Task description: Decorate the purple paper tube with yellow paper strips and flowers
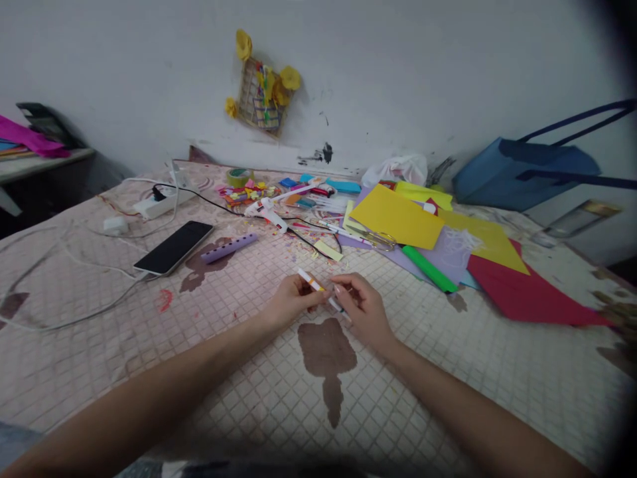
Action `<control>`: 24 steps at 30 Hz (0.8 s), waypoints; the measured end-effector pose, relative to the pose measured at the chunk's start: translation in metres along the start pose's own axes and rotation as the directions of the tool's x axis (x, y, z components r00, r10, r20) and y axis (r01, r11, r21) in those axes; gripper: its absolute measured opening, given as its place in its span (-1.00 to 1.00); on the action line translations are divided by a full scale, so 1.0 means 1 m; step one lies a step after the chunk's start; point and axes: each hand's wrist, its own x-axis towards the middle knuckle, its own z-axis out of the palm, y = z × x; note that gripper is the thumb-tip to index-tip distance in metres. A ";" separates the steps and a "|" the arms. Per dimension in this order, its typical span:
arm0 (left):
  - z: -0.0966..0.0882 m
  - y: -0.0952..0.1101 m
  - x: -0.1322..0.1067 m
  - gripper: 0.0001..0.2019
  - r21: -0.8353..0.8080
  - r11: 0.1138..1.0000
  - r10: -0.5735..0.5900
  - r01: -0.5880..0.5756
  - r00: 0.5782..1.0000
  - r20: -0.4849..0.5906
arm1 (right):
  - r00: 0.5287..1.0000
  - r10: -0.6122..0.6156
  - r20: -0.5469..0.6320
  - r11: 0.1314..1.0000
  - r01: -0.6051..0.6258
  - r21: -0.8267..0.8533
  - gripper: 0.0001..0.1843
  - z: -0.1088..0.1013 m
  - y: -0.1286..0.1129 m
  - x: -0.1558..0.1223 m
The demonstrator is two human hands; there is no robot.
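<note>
A thin white pen-like stick (309, 278) with yellow-orange bands slants between my two hands, over the middle of the table. My left hand (293, 300) is closed around it, thumb on the near side. The fingers of my right hand (365, 311) pinch together at its lower, darker end; whether a small strip lies in that pinch is too blurred to tell. Just beyond my hands is a short pale yellow paper strip (328, 251). To the left lies a purple rolled paper tube (229, 248) with dark spots.
A white glue gun (269, 214) with a black cord, scissors (375, 238) and paper scraps lie behind my hands. Yellow sheets (398, 216), a red sheet (522, 285) and a green roll (428, 269) are at right. A phone (174, 248) and cables are left; a blue bag (522, 174) stands back right.
</note>
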 end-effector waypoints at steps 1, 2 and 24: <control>0.000 0.002 -0.001 -0.75 0.044 0.999 -0.010 0.009 1.000 0.002 | 1.000 -0.012 0.003 1.000 0.012 0.000 -0.81 -0.002 -0.001 0.003; 0.000 0.003 -0.002 -0.75 0.076 0.997 -0.026 0.025 1.000 0.004 | 0.999 -0.028 0.020 1.000 0.028 0.002 -0.83 -0.004 -0.002 0.006; -0.002 0.001 -0.004 -0.82 0.253 0.951 -0.234 0.180 0.951 0.202 | 0.848 -0.233 0.476 0.847 0.417 -0.329 -0.81 -0.019 -0.021 0.012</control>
